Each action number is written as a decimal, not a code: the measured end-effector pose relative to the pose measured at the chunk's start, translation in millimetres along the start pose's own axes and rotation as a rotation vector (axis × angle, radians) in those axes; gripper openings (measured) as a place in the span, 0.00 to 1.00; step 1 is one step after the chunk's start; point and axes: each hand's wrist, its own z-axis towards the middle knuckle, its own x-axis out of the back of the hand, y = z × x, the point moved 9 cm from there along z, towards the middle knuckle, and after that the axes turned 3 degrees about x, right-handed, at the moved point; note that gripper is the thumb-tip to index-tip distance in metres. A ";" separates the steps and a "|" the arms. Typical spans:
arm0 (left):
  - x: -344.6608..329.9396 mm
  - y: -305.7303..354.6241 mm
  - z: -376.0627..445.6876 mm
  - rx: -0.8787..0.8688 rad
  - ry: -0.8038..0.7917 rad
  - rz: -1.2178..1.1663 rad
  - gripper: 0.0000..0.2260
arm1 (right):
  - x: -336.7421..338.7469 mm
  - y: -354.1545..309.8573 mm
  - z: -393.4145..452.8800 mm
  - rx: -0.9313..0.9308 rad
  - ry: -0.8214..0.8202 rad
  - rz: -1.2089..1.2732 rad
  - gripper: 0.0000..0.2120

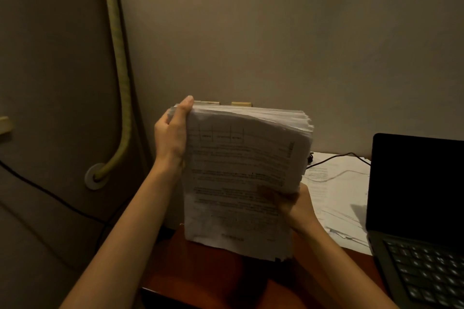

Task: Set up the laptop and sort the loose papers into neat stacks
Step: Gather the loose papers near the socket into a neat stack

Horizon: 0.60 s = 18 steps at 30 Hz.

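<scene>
a thick stack of papers (241,178) stands on edge, its bottom edge at or just above the near left part of the reddish wooden desk (200,273); contact with the wood cannot be told. the printed top sheet faces the camera and its text reads upside down. the sheet edges along the top fan unevenly toward the far right, so the pile is not yet squared.

the left hand (173,133) grips the upper left corner, thumb over the top edge and fingers curled behind. the right hand (293,204) holds the lower right side, thumb pressed on the front sheet; it is blurred, so the finger positions behind the stack cannot be told.

this looks like the squaring step. to do it well, loosen both grips a little, tap the bottom edge flat on the desk, then turn the pile and tap a side edge, keeping the palms flat against the sides so no sheets slide out.

to the right, more loose papers (336,198) lie spread on the desk with a dark cable (334,157) across them. at the far right an open laptop (414,208) shows a dark screen, so it seems not yet switched on.
</scene>
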 end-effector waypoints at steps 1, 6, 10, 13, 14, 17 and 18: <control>1.3 -1.5 2.0 0.013 0.006 0.000 0.10 | 0.0 -0.3 -1.6 0.008 0.009 0.011 0.07; -1.5 -6.5 8.9 0.065 -0.040 -0.009 0.18 | 0.8 1.3 -5.3 -0.004 0.039 0.063 0.10; -5.0 -9.9 8.9 0.073 -0.130 -0.018 0.35 | -2.2 5.4 -6.0 -0.062 -0.038 0.122 0.31; 2.7 -13.6 14.6 0.075 -0.069 0.000 0.23 | -2.1 6.9 -7.8 -0.054 -0.032 0.086 0.36; 3.0 -15.5 14.7 0.096 -0.063 -0.006 0.23 | -1.5 6.2 -8.9 -0.040 -0.015 0.076 0.29; -3.7 -15.9 10.9 0.117 -0.125 0.005 0.32 | 1.4 5.2 -12.5 -0.035 0.060 0.094 0.09; -5.1 -13.2 8.0 0.090 -0.150 0.026 0.35 | 2.2 6.5 -14.0 -0.039 0.076 0.111 0.07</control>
